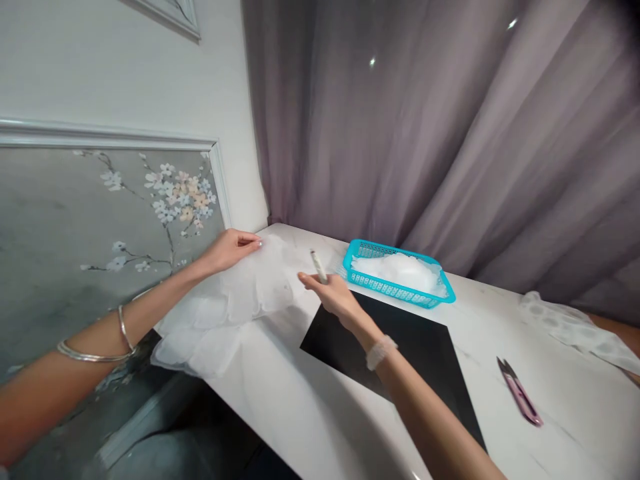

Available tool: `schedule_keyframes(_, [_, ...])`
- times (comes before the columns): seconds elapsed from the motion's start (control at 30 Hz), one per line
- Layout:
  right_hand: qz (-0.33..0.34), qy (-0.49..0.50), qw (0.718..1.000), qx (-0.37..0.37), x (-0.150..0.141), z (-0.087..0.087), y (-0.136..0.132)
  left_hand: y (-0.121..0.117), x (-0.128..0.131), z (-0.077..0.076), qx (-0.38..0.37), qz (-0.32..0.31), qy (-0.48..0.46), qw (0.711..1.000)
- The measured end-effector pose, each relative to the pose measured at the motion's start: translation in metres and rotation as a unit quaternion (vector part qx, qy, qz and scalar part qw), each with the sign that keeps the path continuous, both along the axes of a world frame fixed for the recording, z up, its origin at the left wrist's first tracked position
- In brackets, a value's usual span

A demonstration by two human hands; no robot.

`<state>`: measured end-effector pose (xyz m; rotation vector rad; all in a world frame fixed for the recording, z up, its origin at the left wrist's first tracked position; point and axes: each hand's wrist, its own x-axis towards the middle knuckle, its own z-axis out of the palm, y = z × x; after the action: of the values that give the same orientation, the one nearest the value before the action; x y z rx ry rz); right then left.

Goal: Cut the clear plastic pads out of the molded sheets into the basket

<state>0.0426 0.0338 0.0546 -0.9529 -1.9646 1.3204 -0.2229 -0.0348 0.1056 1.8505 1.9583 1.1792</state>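
A: Left grip (230,248): what's it on?
B: Open, fingers flat, lying on top of the white sheer ruffled fabric (225,313). Not clenched. Two thin metal bangles (95,341) on that forearm.

A: Right grip (333,297)?
B: Closed around a white pen (319,267), tip up, held between thumb and fingers. Fabric-looking band (381,352) on the wrist.

A: Where's the fabric lying?
B: Left end of the white marble surface (565,427), layered petals, hanging partly over the front edge, just left of the right grip.

A: What's near the pen?
B: Teal plastic basket (395,275) just past the right grip, filled with a white fluffy mound (400,272), maybe more of the same fabric, can't tell. Black sheet (400,353) lies flat under and ahead of the right wrist.

A: Anything further right?
B: Pink-handled thread snips (520,393) on the surface, well apart from both hands. Patterned white cloth (570,330) at the far right edge. Mauve curtain (400,133) behind, grey floral wall panel (110,227) on the left.
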Motion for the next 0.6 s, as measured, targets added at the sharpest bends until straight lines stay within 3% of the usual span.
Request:
schedule_keyframes(0.17, [0.067, 0.075, 0.995, 0.024, -0.076, 0.023, 0.006, -0.007, 0.010, 0.010, -0.018, -0.015, 0.028, 0.999])
schedule_keyframes(0.3, [0.077, 0.099, 0.988, 0.094, -0.104, 0.064, 0.002, -0.029, -0.003, 0.044, -0.080, -0.050, 0.012, 0.995])
schedule_keyframes(0.37, [0.111, 0.128, 0.976, 0.134, -0.104, 0.093, -0.002, -0.039, -0.009, 0.072, -0.089, -0.072, -0.026, 0.993])
schedule_keyframes(0.47, [0.193, 0.178, 0.941, 0.212, -0.084, 0.145, -0.011, -0.045, -0.003, 0.120, 0.005, -0.083, -0.047, 0.995])
schedule_keyframes(0.53, [0.218, 0.164, 0.929, 0.251, -0.058, 0.182, -0.019, -0.042, 0.015, 0.151, 0.053, -0.143, -0.028, 0.988])
schedule_keyframes(0.6, [0.186, 0.118, 0.933, 0.284, -0.026, 0.216, -0.027, -0.034, 0.040, 0.173, 0.074, -0.224, -0.007, 0.972])
